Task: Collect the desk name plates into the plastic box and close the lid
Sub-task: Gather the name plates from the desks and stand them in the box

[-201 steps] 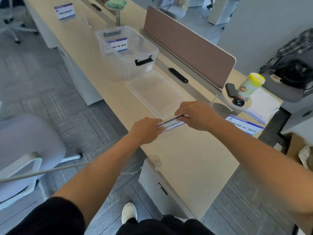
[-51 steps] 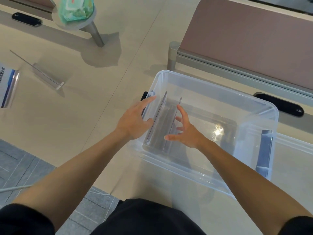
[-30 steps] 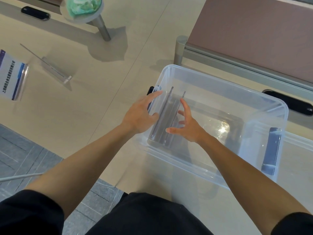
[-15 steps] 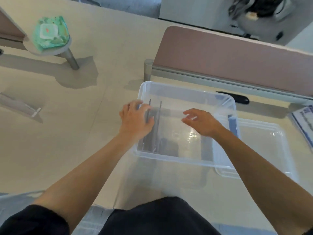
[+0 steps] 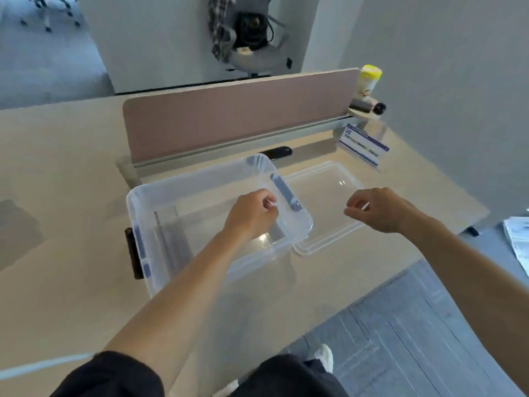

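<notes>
The clear plastic box (image 5: pixel 200 176) stands on the desk with dark latches at both ends. Two clear name plates (image 5: pixel 169 239) stand upright inside it at its left end. Its clear lid (image 5: pixel 323 181) lies flat on the desk just right of the box. Another name plate (image 5: pixel 364 148) with a blue and white card stands at the back right. My left hand (image 5: pixel 252 217) hovers over the right half of the box, fingers loosely curled, holding nothing. My right hand (image 5: pixel 379 210) hovers over the lid's front right edge, also loosely curled and holding nothing.
A pink divider panel (image 5: pixel 237 121) runs along the back of the desk, with a black cable slot (image 5: pixel 277 152) in front of it. A yellow-capped bottle (image 5: pixel 369 81) stands on a small shelf at the divider's right end. Papers (image 5: pixel 518 242) lie at the right, beyond the desk edge.
Both hands have let go of the plates at the box's left end and moved right. My right hand has left the box and is over the lid. The view has swung right.
</notes>
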Motion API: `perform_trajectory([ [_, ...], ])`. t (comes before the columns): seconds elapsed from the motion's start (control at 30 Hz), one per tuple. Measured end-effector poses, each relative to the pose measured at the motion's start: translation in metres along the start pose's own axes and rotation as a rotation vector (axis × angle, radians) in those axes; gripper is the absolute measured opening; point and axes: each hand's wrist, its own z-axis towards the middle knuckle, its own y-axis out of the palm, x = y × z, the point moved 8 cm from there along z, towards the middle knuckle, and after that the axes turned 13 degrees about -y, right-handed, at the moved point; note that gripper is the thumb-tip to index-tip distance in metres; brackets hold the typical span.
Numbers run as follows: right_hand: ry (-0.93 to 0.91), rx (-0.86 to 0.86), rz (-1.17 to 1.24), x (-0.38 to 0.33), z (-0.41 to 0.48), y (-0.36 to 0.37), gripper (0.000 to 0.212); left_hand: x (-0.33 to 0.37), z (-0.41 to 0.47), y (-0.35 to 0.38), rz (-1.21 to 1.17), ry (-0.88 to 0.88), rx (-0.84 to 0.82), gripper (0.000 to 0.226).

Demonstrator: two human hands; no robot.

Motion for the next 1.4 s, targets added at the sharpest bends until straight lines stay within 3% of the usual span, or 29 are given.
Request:
perform_trajectory([
  [0.33,0.180,0.186,0.163,0.202,-0.095,-0.039,0.026,0.180,0.017,0.152,0.165,0.178,-0.181,0.020],
  [0.57,0.182,0.321,0.227,0.335,-0.118,-0.074,0.031,0.282,0.040,0.270,0.178,0.181,-0.198,0.016],
  [0.73,0.201,0.346,0.214,0.404,-0.117,-0.092,0.030,0.319,0.067,0.315,0.191,0.160,-0.182,0.014],
  [0.93,0.205,0.278,0.194,0.472,-0.074,-0.099,0.032,0.334,0.124,0.346,0.162,0.088,-0.172,0.015],
  [1.4,0.154,0.024,0.091,0.558,0.134,-0.142,0.032,0.355,0.292,0.392,-0.125,-0.097,-0.118,0.024],
])
